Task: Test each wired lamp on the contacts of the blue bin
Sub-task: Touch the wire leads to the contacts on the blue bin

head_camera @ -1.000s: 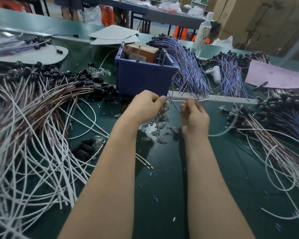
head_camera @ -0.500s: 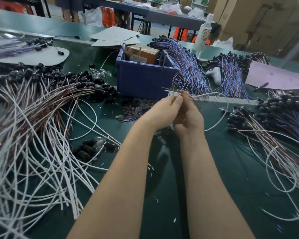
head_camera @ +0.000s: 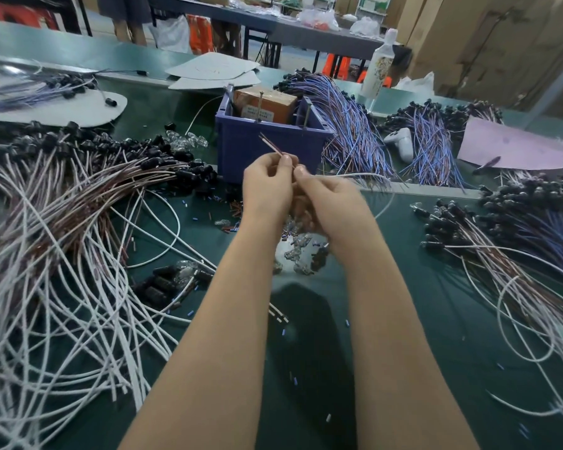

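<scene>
Just short of the blue bin (head_camera: 241, 157), the left hand (head_camera: 266, 186) and right hand (head_camera: 330, 203) each pinched the wired lamp (head_camera: 273, 149) by its thin lead, seemingly light and floppy, so best gripped near its bare ends.

The bin (head_camera: 267, 147) is deep blue, the box (head_camera: 267, 103) in it cardboard brown, the table (head_camera: 420, 336) dark green. The lead (head_camera: 355, 174) is white with reddish-brown ends; the wire pile (head_camera: 62, 319) at left is white and brown too, with black sockets (head_camera: 189, 172). The far bundle (head_camera: 348, 131) runs blue and violet (the sheet (head_camera: 514, 147) looks pale pink).
</scene>
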### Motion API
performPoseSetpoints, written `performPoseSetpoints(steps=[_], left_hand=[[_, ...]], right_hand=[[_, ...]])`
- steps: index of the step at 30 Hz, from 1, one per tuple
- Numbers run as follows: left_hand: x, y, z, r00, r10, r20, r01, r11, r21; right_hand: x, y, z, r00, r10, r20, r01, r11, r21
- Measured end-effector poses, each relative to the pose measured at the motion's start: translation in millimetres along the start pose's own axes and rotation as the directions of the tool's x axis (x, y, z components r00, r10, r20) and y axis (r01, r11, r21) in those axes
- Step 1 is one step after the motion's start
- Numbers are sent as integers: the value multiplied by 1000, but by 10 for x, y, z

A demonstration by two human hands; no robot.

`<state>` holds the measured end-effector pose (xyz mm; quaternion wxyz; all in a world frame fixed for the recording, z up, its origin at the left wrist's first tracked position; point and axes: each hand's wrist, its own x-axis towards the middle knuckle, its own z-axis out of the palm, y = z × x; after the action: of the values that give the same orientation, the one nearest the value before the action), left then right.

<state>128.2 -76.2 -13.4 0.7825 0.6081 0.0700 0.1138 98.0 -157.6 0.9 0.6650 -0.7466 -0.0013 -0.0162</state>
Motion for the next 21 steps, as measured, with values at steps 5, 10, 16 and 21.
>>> performPoseSetpoints(steps=[5, 10, 16, 21], left_hand=[[103, 48, -140, 996, 74, -45, -69, 992, 101], [122, 66, -180, 996, 76, -54, -71, 993, 98], [126, 40, -208, 998, 35, -58, -24, 982, 186], [110, 11, -207, 1000, -17, -6, 18, 947, 321]], right_hand=[[72, -168, -91, 811, -536, -234, 371, 782, -501], [276, -50, 56, 957, -252, 146, 284, 690, -666], [383, 53, 137, 970, -196, 141, 242, 796, -555], [384, 94, 113, 989, -104, 109, 143, 869, -473]])
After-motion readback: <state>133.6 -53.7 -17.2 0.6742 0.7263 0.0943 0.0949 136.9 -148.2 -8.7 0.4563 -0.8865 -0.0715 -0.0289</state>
